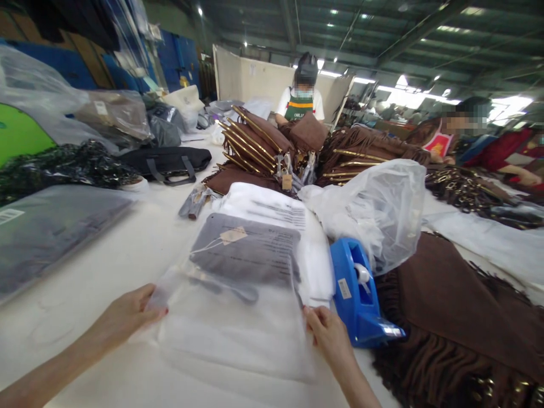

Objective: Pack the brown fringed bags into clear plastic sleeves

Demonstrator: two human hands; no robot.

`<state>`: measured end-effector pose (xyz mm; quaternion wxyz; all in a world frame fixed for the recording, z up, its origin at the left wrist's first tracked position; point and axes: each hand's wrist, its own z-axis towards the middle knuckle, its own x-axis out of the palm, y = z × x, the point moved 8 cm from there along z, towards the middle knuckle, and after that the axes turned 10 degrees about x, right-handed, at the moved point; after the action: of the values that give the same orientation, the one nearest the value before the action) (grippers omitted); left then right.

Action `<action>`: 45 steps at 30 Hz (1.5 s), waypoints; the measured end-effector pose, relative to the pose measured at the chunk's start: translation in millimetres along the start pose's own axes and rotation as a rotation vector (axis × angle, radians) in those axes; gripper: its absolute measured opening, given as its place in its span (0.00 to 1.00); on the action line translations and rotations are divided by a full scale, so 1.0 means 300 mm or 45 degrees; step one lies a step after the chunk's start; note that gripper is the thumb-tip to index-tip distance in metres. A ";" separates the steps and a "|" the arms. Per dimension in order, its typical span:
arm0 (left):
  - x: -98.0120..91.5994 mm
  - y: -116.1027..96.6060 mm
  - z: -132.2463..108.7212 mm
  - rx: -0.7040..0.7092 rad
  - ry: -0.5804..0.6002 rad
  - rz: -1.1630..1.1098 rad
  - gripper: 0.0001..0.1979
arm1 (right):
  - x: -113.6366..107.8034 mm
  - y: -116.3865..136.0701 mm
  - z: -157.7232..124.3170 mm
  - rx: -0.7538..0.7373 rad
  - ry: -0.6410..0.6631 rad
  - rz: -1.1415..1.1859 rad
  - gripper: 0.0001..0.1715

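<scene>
A translucent plastic bag (238, 334) lies on the white table before me, with a dark grey flat item (246, 263) inside its far part. A beige tag (233, 235) on a white string shows on the grey item. My left hand (138, 309) pinches the bag's left edge between thumb and fingers. At the right edge, my right hand (325, 326) is closed on the bag too. Beyond and partly under it sits a stack of white printed plastic bags (272, 204). Close to my right hand stands a blue tape dispenser (357, 294).
Brown fringed bags (463, 300) lie at right, with more brown bags (255, 141) piled at the back. A crumpled clear plastic bag (378, 215) rests behind the dispenser. Plastic-wrapped grey goods (59, 232) and a black bag (170, 161) are at left. A co-worker (301, 96) stands across the table.
</scene>
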<state>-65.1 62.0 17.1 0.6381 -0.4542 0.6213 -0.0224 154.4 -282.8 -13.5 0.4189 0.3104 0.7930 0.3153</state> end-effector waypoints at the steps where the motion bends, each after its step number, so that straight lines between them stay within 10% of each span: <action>1: 0.009 0.003 0.000 -0.010 0.018 -0.107 0.21 | 0.007 0.005 0.003 -0.011 -0.002 -0.004 0.20; 7: 0.014 0.045 0.010 -0.018 0.076 -0.288 0.19 | -0.002 0.019 0.003 -0.014 0.021 0.100 0.20; 12: -0.068 -0.138 -0.093 0.495 -0.494 0.446 0.15 | -0.005 0.014 -0.011 0.033 0.052 0.145 0.26; 18: 0.267 -0.600 -0.357 1.606 -0.736 0.448 0.12 | 0.026 0.019 0.009 0.019 0.063 0.217 0.23; 25: 0.494 -0.840 -0.317 1.814 -0.670 0.436 0.16 | 0.020 0.026 0.003 0.044 0.191 0.338 0.23; 35: 0.480 -0.805 -0.336 1.910 -0.414 0.385 0.10 | 0.009 -0.011 0.026 -0.030 0.042 0.414 0.27; 39: 0.383 -0.748 -0.353 1.917 -0.392 0.361 0.08 | -0.020 -0.061 0.019 -0.076 -0.017 0.327 0.26; 41: 0.299 -0.673 -0.330 1.819 -0.350 0.427 0.11 | -0.061 -0.071 0.012 -0.234 -0.156 0.208 0.24; 45: 0.115 -0.481 -0.245 1.517 -0.425 0.694 0.17 | -0.053 0.053 -0.102 -1.170 -0.472 -0.426 0.17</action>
<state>-39.8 -83.7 91.7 0.8498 0.1507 0.4884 -0.1291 139.0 -292.7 19.9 0.6898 0.0140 0.5241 0.4993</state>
